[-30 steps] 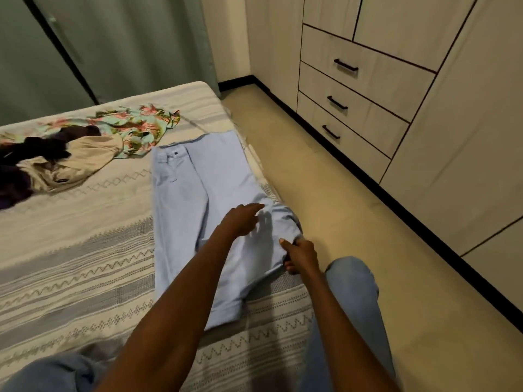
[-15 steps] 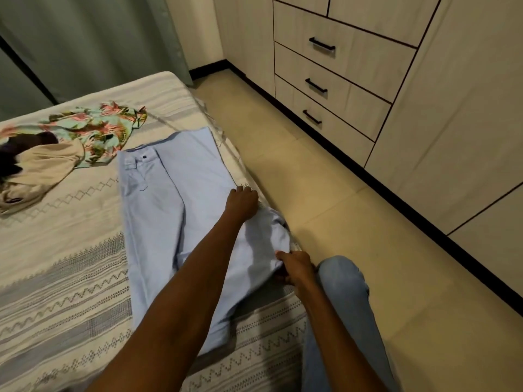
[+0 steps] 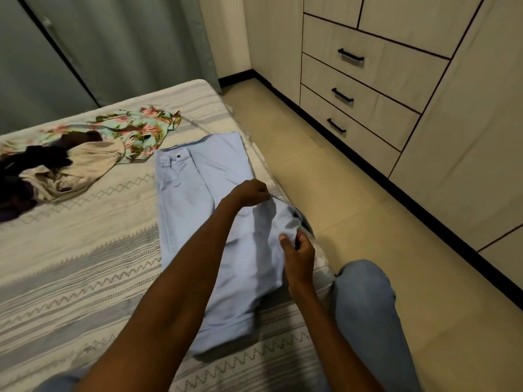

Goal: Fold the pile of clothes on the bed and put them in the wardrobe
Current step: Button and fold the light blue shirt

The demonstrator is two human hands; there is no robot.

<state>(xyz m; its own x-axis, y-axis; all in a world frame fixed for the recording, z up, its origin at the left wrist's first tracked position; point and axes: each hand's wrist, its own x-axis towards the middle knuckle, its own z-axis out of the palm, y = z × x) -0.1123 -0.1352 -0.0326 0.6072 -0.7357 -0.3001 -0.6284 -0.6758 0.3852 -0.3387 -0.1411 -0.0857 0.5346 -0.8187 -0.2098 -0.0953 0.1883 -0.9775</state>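
The bed (image 3: 85, 250), covered in a pale striped spread with zigzag bands, filled the left of the view, with a beige tiled floor (image 3: 325, 179) beside it and a light wooden wardrobe (image 3: 467, 137) along the right wall, its three drawers (image 3: 362, 89) closed and fitted with black handles. A grey-green curtain (image 3: 127, 38) hung behind the head of the bed. A pair of light blue trousers (image 3: 195, 193) lay lengthwise near the bed's right edge, waistband toward the curtain. The left hand (image 3: 249, 192) was curled with its fingers pinching the fabric at the trousers' right edge, lifting it slightly. The right hand (image 3: 297, 251) gripped a bunched fold of the same trousers at the mattress edge, thumb on top; what looked like a darker lining showed just beyond it, though blur made that uncertain. Farther up the bed lay the unfolded pile: a floral shirt (image 3: 141, 131), a beige garment (image 3: 85, 165) and dark clothes (image 3: 17, 188). The person's knee in blue jeans (image 3: 365, 292) rested beside the bed.
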